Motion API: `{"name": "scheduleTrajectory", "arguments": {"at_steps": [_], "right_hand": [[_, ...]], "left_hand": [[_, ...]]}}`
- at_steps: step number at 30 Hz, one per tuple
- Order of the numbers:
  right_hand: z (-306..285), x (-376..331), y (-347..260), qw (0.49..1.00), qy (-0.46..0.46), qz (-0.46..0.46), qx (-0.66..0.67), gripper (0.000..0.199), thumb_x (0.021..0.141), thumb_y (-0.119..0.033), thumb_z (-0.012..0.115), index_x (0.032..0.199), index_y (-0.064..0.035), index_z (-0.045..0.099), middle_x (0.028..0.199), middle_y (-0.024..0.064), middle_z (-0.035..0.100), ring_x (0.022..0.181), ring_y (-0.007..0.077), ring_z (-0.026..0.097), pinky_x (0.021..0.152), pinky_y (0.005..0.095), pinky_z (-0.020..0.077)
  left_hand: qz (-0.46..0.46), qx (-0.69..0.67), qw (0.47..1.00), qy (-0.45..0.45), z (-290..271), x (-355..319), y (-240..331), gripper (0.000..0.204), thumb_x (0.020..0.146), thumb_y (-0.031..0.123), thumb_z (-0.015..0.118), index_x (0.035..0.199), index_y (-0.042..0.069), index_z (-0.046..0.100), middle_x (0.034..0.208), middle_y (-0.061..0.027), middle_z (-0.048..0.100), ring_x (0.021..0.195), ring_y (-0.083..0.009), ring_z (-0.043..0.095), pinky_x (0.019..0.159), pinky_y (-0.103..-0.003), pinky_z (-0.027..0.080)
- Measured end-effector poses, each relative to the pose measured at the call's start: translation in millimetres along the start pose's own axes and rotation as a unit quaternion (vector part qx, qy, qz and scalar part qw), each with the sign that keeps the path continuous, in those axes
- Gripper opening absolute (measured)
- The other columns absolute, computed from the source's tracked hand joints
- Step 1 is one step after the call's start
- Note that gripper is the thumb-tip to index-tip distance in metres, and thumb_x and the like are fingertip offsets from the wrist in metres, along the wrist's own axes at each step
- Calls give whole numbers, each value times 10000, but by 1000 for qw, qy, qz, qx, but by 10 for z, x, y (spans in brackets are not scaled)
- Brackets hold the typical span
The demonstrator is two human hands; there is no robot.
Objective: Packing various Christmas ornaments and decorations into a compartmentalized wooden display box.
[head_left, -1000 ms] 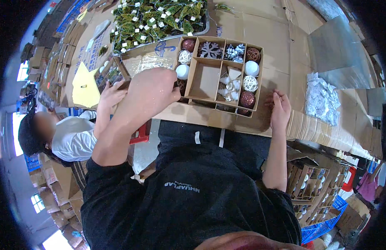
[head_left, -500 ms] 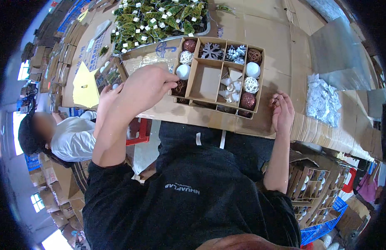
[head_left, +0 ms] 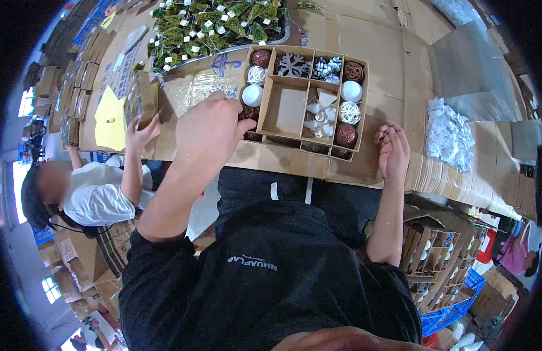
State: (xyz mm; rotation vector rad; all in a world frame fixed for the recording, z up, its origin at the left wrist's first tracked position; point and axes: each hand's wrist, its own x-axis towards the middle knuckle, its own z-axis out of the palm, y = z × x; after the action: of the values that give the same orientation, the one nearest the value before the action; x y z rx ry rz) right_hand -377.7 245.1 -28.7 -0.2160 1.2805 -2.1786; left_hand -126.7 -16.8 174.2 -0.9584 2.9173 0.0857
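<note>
A divided cardboard box [head_left: 282, 114] lies in front of me, on top of a similar box whose edge shows below. Its left column has a burgundy glitter ball [head_left: 260, 58], a white wicker ball [head_left: 256, 75], a smooth white ball [head_left: 252, 95] and a brown wicker ball [head_left: 249, 113]. My left hand [head_left: 209, 126] is closed at that brown ball, thumb and curled fingers at its edge; the fingertips are partly hidden. Other compartments contain a wooden snowflake [head_left: 292, 65], frosted pine cones [head_left: 328, 69] and a cotton flower [head_left: 321, 121]. Right of the box, my right hand [head_left: 394, 151] is loosely curled, holding nothing.
A tray of green sprigs with white tags [head_left: 218, 26] stands behind the box. To the right lie silvery crumpled sheets [head_left: 450, 136]. At left, a co-worker's hand [head_left: 142, 134] holds a small box [head_left: 147, 98] near yellow paper [head_left: 110, 124]. Filled boxes [head_left: 438, 257] are stacked lower right.
My left hand has turned and dropped slightly, its thumb now lower along the box's left edge. The co-worker's box has been tipped upright. My right hand is nearly unmoved.
</note>
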Motion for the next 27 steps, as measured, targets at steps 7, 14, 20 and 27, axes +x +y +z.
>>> {"name": "scheduleTrajectory", "arguments": {"at_steps": [7, 14, 20, 27], "right_hand": [[6, -38, 9, 1000, 2, -2, 7, 248, 1012, -77, 473, 1221, 52, 509, 1012, 118, 621, 876, 172, 604, 761, 280, 496], [2, -43, 19, 1000, 11, -6, 4, 238, 1009, -67, 479, 1215, 46, 517, 1007, 115, 624, 869, 178, 610, 761, 290, 506], [2, -32, 14, 1000, 9, -1, -5, 247, 1011, -82, 484, 1221, 45, 512, 1002, 113, 624, 860, 178, 611, 766, 285, 509], [26, -15, -7, 1000, 2, -6, 8, 242, 1012, -80, 481, 1220, 40, 507, 996, 109, 621, 864, 179, 609, 747, 282, 510]], "left_hand": [[43, -30, 998, -22, 1, 19, -57, 240, 816, 261, 691, 938, 59, 730, 837, -122, 650, 769, -304, 659, 690, -415, 522], [88, -151, 983, -47, 17, 124, -246, 216, 823, 174, 651, 974, 43, 733, 805, -162, 634, 745, -321, 634, 691, -392, 490], [58, -190, 980, -20, 92, 122, -287, 182, 829, 137, 671, 964, 26, 721, 846, -153, 650, 787, -322, 641, 734, -386, 492], [19, -229, 973, -19, 73, 141, -316, 154, 826, 137, 693, 934, 30, 720, 914, -148, 681, 863, -302, 658, 771, -375, 497]]}}
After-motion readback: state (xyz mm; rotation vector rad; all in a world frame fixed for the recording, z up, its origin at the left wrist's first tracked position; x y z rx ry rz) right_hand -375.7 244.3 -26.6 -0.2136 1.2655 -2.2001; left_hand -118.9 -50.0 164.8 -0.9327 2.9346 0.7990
